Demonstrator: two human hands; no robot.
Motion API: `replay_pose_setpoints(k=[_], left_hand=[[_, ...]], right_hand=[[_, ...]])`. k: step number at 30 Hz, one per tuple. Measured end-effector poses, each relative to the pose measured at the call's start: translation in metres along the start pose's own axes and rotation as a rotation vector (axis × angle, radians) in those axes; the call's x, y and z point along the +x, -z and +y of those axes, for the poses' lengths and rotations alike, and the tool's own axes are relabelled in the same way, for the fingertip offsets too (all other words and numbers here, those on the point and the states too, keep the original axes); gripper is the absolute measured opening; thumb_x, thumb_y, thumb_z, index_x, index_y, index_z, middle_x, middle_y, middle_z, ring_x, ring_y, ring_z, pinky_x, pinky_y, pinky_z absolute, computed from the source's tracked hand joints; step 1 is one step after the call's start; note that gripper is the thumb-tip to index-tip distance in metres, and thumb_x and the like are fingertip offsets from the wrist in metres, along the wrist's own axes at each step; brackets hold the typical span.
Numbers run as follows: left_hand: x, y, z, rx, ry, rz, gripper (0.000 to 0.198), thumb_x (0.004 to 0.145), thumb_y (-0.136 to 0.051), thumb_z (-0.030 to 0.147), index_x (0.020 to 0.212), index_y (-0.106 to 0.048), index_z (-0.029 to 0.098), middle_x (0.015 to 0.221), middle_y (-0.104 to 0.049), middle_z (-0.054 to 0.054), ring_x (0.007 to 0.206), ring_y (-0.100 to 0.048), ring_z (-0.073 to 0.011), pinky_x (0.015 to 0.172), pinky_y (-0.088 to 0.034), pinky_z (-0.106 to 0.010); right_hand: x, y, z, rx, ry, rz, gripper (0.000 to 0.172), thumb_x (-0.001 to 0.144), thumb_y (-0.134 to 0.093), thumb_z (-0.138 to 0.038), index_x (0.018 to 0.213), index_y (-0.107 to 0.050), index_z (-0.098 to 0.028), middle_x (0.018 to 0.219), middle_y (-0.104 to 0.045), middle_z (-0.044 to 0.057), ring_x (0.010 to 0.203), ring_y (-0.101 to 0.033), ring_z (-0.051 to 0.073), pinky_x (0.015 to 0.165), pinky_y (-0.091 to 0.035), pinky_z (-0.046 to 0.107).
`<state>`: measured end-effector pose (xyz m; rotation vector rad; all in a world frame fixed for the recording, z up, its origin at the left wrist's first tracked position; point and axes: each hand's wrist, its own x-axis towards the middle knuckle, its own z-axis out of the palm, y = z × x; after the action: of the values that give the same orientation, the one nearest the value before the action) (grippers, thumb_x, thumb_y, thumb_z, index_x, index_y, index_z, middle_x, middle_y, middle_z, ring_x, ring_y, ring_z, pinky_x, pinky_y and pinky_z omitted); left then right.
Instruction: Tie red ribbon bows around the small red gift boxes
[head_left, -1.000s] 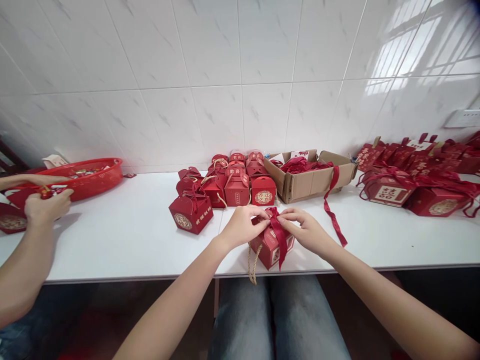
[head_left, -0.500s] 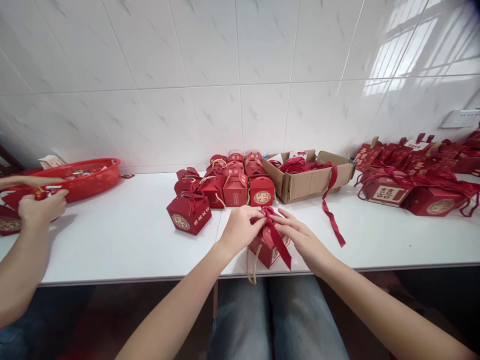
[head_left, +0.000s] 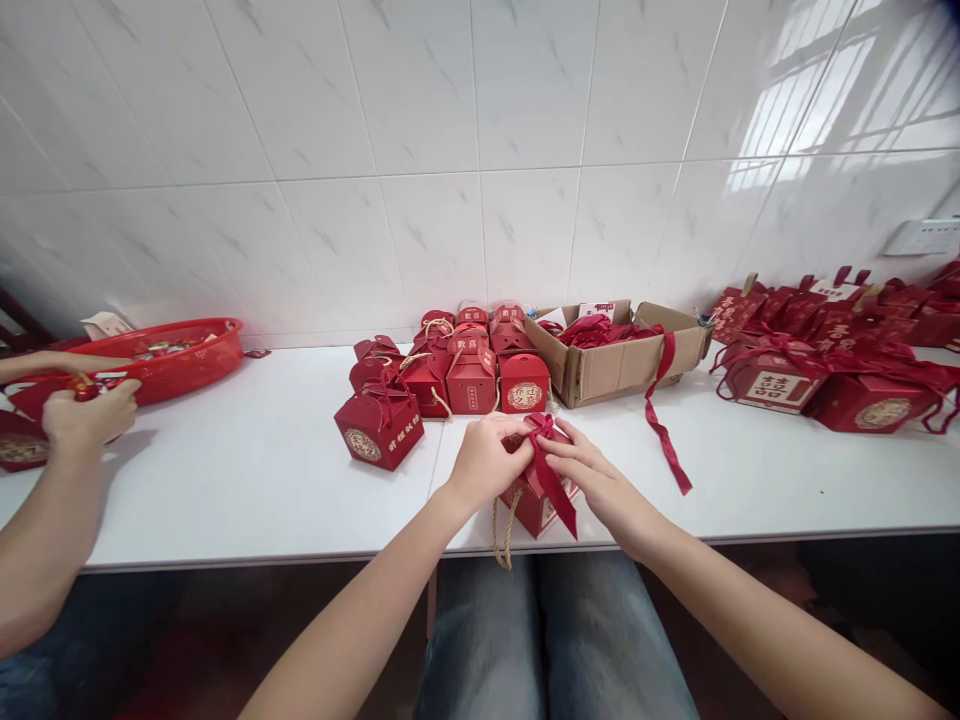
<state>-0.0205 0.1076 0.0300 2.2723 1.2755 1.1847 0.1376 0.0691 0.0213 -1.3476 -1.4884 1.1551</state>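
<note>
A small red gift box with a rope handle hanging over the table's front edge stands right in front of me. A dark red ribbon is tied on its top, one tail hanging down the front. My left hand pinches the ribbon's knot from the left with closed fingers. My right hand pinches the ribbon from the right, fingertips meeting the left hand's at the knot.
A cluster of red gift boxes stands behind on the white table. A cardboard box holds red ribbons, one trailing out. More ribboned boxes lie at right. At left another person's hand works beside a red basket.
My hands have closed in on the knot at the box's top. The ribbon tail has swung slightly. The other person's hand at left has barely shifted.
</note>
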Motion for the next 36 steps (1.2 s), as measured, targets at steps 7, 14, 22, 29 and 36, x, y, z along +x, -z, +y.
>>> replay_pose_setpoints(k=[7, 14, 22, 29, 36], left_hand=[[0.001, 0.000, -0.007, -0.051, 0.047, 0.024, 0.020, 0.071, -0.059, 0.010, 0.081, -0.074, 0.019, 0.086, -0.074, -0.003, 0.081, -0.067, -0.0168, 0.078, -0.052, -0.029], [-0.001, 0.001, -0.008, -0.092, 0.064, 0.028, 0.020, 0.073, -0.058, 0.010, 0.082, -0.074, 0.016, 0.089, -0.074, -0.006, 0.085, -0.067, -0.0174, 0.081, -0.053, -0.030], [-0.001, 0.001, -0.011, -0.107, 0.045, -0.003, 0.020, 0.075, -0.057, 0.011, 0.085, -0.073, 0.017, 0.089, -0.073, -0.006, 0.085, -0.067, -0.0174, 0.081, -0.054, -0.030], [0.000, 0.003, -0.012, -0.089, 0.009, -0.034, 0.023, 0.074, -0.056, 0.008, 0.087, -0.073, 0.016, 0.094, -0.073, -0.007, 0.089, -0.066, -0.0179, 0.085, -0.052, -0.032], [0.002, 0.008, -0.014, -0.119, -0.036, -0.124, 0.026, 0.077, -0.055, 0.009, 0.094, -0.072, 0.018, 0.098, -0.071, -0.006, 0.096, -0.063, -0.0186, 0.087, -0.050, -0.032]], right_hand=[[0.007, 0.004, 0.013, -0.245, 0.293, 0.052, 0.035, 0.086, -0.048, -0.034, 0.116, -0.066, -0.027, 0.151, -0.031, 0.003, 0.141, -0.022, 0.027, 0.114, -0.015, 0.054], [0.024, 0.007, 0.019, -0.333, 0.508, 0.212, 0.024, 0.081, -0.054, -0.030, 0.092, -0.074, -0.023, 0.122, -0.059, 0.010, 0.118, -0.051, 0.027, 0.100, -0.040, 0.048], [0.036, 0.006, 0.006, -0.073, 0.289, 0.153, 0.016, 0.068, -0.066, -0.032, 0.074, -0.074, -0.021, 0.098, -0.066, 0.009, 0.097, -0.063, 0.023, 0.080, -0.053, 0.035], [0.043, 0.009, 0.002, -0.056, 0.245, 0.130, 0.022, 0.063, -0.067, -0.030, 0.080, -0.065, -0.017, 0.093, -0.068, 0.006, 0.095, -0.063, 0.022, 0.085, -0.050, 0.036], [0.053, 0.017, 0.000, -0.147, 0.316, -0.030, 0.046, 0.068, -0.061, -0.018, 0.113, -0.062, -0.022, 0.125, -0.059, 0.006, 0.120, -0.052, 0.020, 0.103, -0.039, 0.037]])
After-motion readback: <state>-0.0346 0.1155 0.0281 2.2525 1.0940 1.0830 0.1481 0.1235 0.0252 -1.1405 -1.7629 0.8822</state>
